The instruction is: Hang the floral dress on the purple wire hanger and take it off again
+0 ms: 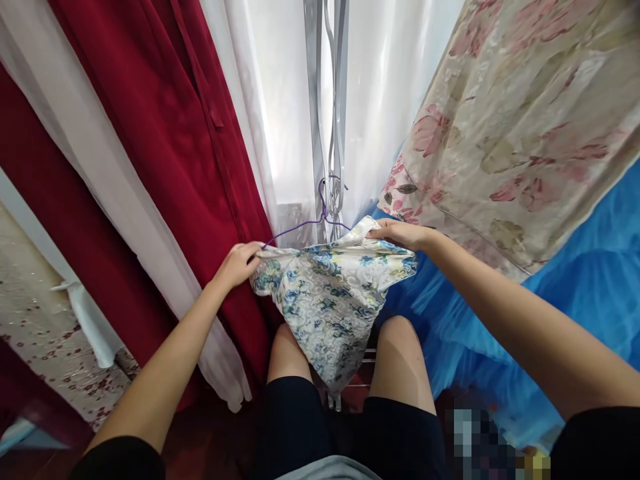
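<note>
A floral blouse (330,300), white with blue and yellow flowers, hangs above my knees on a purple wire hanger (323,212). The hanger's hook rises in front of a grey metal stand. My left hand (240,262) is closed on the blouse's left shoulder, by the hanger's end. At the other shoulder, my right hand (397,231) pinches the cloth near the neckline, and the fabric folds up there. The right end of the hanger is hidden under the blouse.
Red curtain-like cloth (165,133) hangs on the left beside white drapes. A grey metal stand (325,100) rises straight ahead. To the right hang a beige floral garment (520,133) and blue tulle (500,333). A blurred patch (485,440) lies at lower right.
</note>
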Demonstrator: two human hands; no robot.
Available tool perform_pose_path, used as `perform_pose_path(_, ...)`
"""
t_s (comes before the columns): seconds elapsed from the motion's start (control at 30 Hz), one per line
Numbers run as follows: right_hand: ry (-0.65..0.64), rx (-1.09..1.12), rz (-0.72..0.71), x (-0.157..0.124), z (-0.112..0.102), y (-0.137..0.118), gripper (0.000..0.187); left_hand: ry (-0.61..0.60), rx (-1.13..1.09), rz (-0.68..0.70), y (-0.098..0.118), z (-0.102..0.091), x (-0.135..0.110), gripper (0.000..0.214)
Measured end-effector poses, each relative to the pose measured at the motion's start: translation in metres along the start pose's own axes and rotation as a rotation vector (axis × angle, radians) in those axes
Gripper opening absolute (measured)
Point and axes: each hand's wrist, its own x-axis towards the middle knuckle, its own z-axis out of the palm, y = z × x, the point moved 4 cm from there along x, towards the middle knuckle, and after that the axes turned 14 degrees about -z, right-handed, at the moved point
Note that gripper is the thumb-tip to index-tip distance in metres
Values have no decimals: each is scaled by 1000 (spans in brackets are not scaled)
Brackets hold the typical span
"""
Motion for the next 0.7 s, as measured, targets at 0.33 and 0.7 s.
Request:
perform_pose_path(0.33,179,91,2,-30,-4,29,33,240,-260,-141,48,-2,46,22)
perform_pose_path(0.7,525,150,-302,-64,-14,4,35,166,-55,-27,105,-10,5,34)
